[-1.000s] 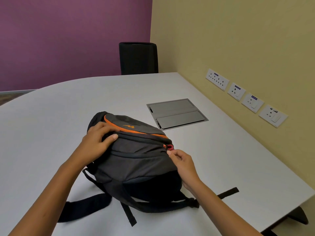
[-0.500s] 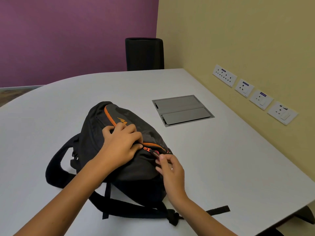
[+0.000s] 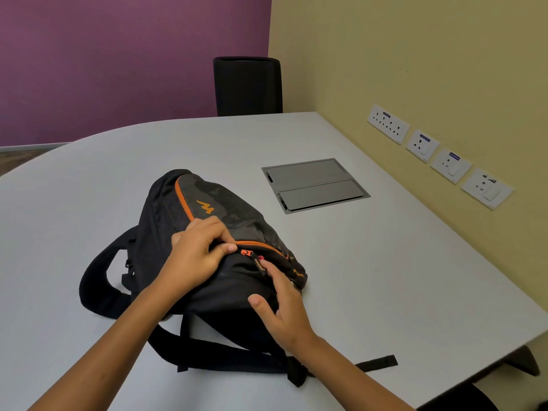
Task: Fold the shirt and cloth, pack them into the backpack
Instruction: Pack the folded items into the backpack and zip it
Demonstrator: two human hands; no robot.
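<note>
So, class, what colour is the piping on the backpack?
Orange piping on a black backpack, clearest in the head view.

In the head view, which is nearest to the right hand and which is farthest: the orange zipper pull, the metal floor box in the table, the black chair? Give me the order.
Measured from the right hand:
1. Orange zipper pull, on the backpack, just beyond the fingertips.
2. Metal floor box, set in the table, farther ahead and to the right.
3. Black chair, behind the table's far edge, at the wall.

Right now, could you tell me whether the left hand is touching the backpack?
Touching. The head view shows the left hand on top of the backpack, its fingers curled into the dark fabric beside the orange zip, with no gap visible.
</note>
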